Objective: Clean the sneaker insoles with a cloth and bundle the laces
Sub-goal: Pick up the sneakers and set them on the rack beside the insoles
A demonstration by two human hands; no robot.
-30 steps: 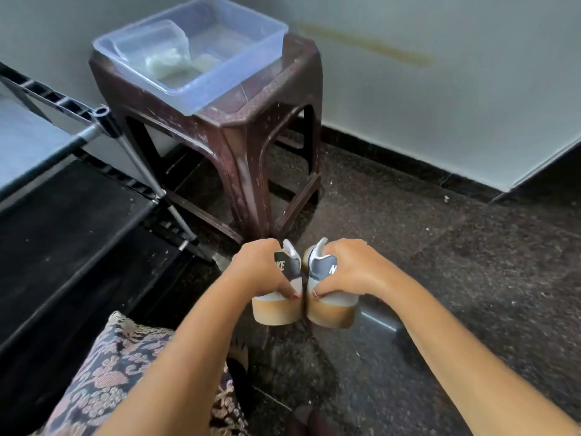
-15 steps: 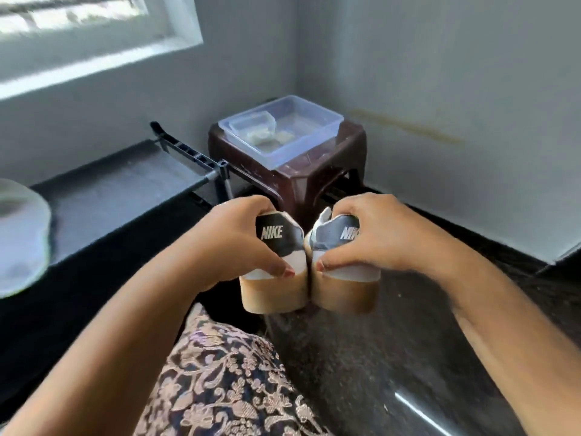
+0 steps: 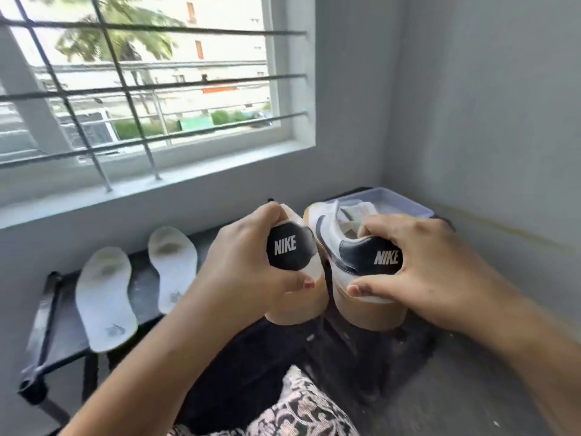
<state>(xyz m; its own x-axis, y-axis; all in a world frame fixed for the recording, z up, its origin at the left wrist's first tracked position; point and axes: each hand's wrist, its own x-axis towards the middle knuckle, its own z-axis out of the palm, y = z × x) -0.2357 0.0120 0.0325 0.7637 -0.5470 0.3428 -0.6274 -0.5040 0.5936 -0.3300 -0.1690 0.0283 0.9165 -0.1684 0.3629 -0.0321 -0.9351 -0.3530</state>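
Both hands are taken up. The left hand curls round the heel of a white leather sneaker with a tan gum sole, thumb tucked under its black heel tab. The right hand pinches the matching second sneaker the same way, fingers over the collar and thumb on the white heel. I see the two shoes held up just beside each other, heels toward me and toes pointing at the corner, where a clear plastic tub sits behind them. What I need next lies well to the left. Two white foam insoles rest side by side on a black rack shelf under the barred window. Their long axes run away from me toward the wall, and grey smudges show on both. The left hand is plainly the nearer one, so I judge the shoes should be set down first, then that hand can reach across. I cannot make out any cloth or laces from here.
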